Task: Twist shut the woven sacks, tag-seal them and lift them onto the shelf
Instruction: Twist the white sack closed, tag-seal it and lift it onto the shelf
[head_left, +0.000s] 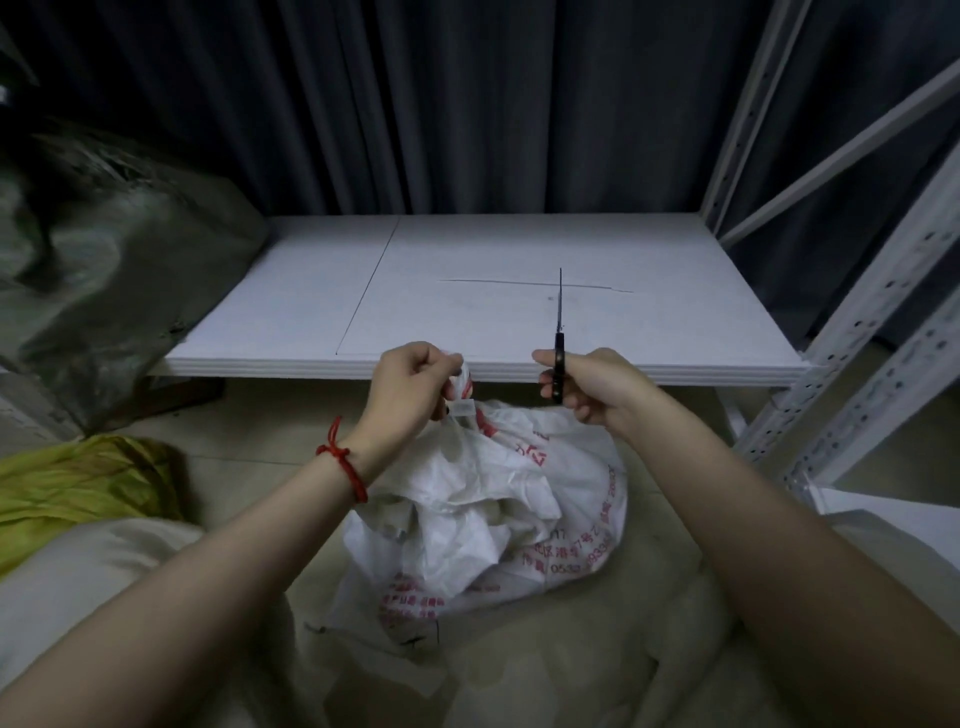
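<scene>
Three sacks by my count, a white printed sack (493, 499) at six o'clock, a grey-green sack (114, 270) at ten and a yellow sack (78, 478) at eight, plus one pair of scissors (559, 364), one small tag (462, 409) and one shelf (519, 322).

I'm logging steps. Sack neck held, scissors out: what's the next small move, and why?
Probably swing the scissors to the tag, to trim any spare end: the left hand pinches the twisted neck of the sack; the right hand holds them away.
</scene>
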